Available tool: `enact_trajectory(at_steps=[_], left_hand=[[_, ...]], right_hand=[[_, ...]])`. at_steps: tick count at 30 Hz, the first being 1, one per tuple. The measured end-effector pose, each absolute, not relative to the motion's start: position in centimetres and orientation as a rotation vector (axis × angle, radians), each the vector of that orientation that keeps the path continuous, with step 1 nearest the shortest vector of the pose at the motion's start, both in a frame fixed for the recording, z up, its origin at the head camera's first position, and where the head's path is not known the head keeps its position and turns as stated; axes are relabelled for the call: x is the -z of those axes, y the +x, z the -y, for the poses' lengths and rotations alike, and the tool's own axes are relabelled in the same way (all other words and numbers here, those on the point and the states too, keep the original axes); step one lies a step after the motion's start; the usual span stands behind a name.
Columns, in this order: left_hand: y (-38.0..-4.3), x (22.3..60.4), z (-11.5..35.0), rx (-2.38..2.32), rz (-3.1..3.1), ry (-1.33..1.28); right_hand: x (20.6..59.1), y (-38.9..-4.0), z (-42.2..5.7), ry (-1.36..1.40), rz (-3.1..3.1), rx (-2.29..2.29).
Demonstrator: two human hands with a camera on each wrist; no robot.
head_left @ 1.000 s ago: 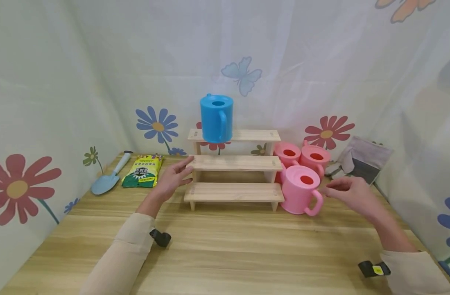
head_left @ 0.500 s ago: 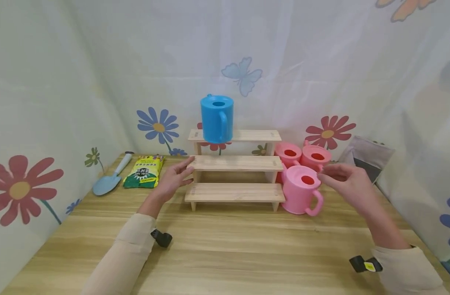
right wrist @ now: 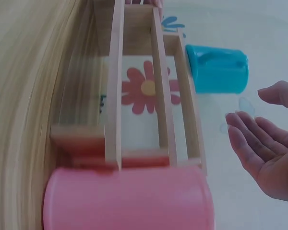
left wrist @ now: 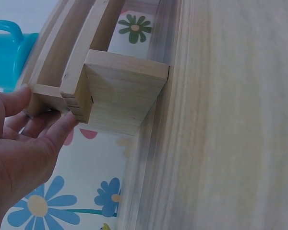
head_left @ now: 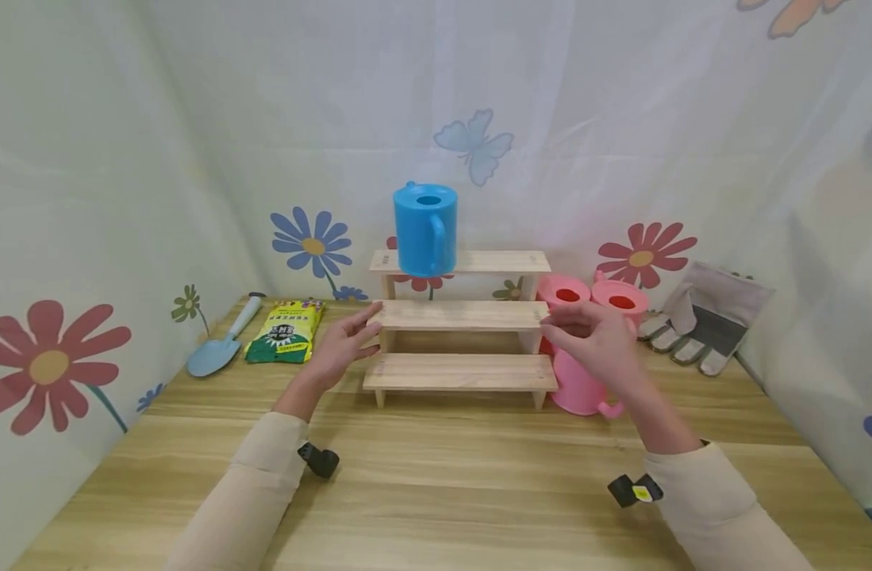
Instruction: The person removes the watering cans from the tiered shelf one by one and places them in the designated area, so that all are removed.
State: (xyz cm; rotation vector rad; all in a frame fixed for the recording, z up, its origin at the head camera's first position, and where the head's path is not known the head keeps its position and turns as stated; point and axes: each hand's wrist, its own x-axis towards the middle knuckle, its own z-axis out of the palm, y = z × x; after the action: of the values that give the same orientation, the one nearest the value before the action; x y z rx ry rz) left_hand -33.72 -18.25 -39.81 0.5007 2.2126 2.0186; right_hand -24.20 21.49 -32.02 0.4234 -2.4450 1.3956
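Observation:
A three-step wooden shelf stands on the table. My left hand holds the left end of its middle step; in the left wrist view the thumb and fingers span that end. A blue watering can sits on the left of the top step. My right hand is at the right end of the middle step, over a pink watering can that it partly hides. In the right wrist view its fingers are spread loosely and hold nothing. Two red-pink cans stand just behind.
A light blue trowel and a yellow-green packet lie left of the shelf. Grey work gloves lie at the far right against the flowered curtain. The wooden table extends in front of the shelf.
My right hand has moved left, from beside the pink watering cans to the shelf's right end, uncovering the gloves. My left hand has stayed at the shelf's left end.

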Motion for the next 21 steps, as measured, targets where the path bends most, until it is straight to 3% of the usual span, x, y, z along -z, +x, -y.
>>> enact_trajectory(at_steps=[21], left_hand=[[-33.9,39.9,18.3,-2.006,-2.221,0.484]], right_hand=[[29.2,-28.6,-11.6,0.399,2.184,-1.591]])
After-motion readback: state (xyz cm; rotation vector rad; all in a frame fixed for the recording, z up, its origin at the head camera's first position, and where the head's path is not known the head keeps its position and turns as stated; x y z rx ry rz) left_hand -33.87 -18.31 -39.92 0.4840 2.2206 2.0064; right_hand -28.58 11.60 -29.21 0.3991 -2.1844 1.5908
